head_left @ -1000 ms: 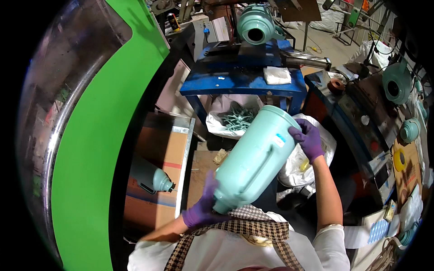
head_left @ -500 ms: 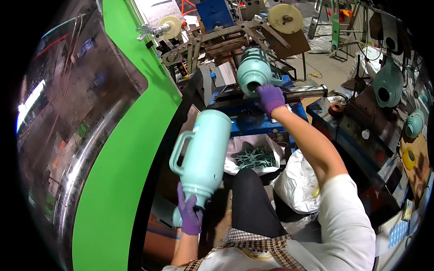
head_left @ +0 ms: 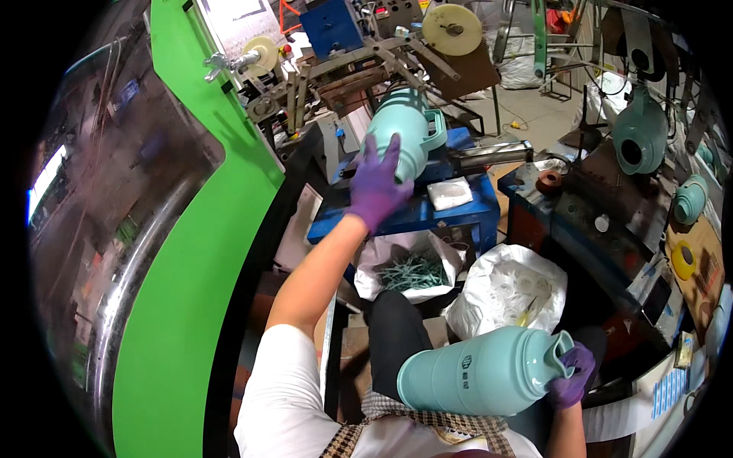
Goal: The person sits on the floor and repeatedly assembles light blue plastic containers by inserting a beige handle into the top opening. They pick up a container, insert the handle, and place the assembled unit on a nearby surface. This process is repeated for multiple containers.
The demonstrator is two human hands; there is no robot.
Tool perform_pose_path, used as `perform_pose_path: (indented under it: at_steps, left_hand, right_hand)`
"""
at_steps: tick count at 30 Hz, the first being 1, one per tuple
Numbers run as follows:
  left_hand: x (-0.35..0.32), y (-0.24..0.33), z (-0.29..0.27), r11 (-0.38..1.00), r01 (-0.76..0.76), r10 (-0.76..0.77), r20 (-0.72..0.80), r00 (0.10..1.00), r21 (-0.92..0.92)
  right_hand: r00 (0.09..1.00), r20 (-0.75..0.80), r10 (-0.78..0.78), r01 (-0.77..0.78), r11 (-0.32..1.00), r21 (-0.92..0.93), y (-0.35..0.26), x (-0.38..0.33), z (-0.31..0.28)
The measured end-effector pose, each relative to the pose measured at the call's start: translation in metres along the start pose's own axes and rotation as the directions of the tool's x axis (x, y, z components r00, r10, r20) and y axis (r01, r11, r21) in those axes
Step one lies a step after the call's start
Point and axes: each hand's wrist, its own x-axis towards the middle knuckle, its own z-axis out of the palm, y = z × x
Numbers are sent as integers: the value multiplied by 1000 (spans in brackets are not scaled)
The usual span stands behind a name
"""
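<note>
Right hand (head_left: 574, 375), in a purple glove, curls its fingers round the neck end of a shiny pale green bottle-shaped jug (head_left: 473, 372). That jug lies on its side over the lap, with its wide, flat end pointing left, away from this hand. I can't tell if it rests on the legs. It looks like a hollow, stiff shell, so I think it is light for its size. Its smooth skin may slip or scratch. The neck is a good place to hold, and a palm under the fat body would help stop it tipping.

Left hand (head_left: 378, 183), also in a purple glove, reaches far ahead with its fingers spread wide. It seems to touch the neck end of a second pale green jug with a loop handle (head_left: 401, 126). The loop is on the right of that hand.

Under that hand is a blue metal bench (head_left: 477, 206), with a folded white pad (head_left: 450, 194) just to the hand's right. Below the bench, nearer the lap, a white bag (head_left: 366, 278) holds thin green plastic strips (head_left: 416, 272). Past the right hand's jug, a white plastic sack (head_left: 477, 305) holds clear rings (head_left: 510, 288). Left of both hands stands a big, curved, bright green panel (head_left: 164, 305). Beyond the left hand is a round cream reel (head_left: 452, 30).
</note>
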Motion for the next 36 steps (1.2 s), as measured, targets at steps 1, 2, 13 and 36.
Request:
perform_pose_path:
  at_steps: [1,2,13,36]
  left_hand:
    - [25,4,2,999,14,-18,75,997,52]
    - [47,2,10,988,-26,8,119,993,154]
    - [113,23,23,794,-462,304,401,864,394]
    - [-142,-96,-62,856,-444,470,39,882,-264]
  right_hand:
    - [999,38,-39,37,999,32,4,0,-1]
    - [997,54,-51,48,998,44,1,4,-1]
    - [986,144,83,-94,993,72,-24,30,19]
    - [995,68,-72,59,-121,-991,-30,306,-69]
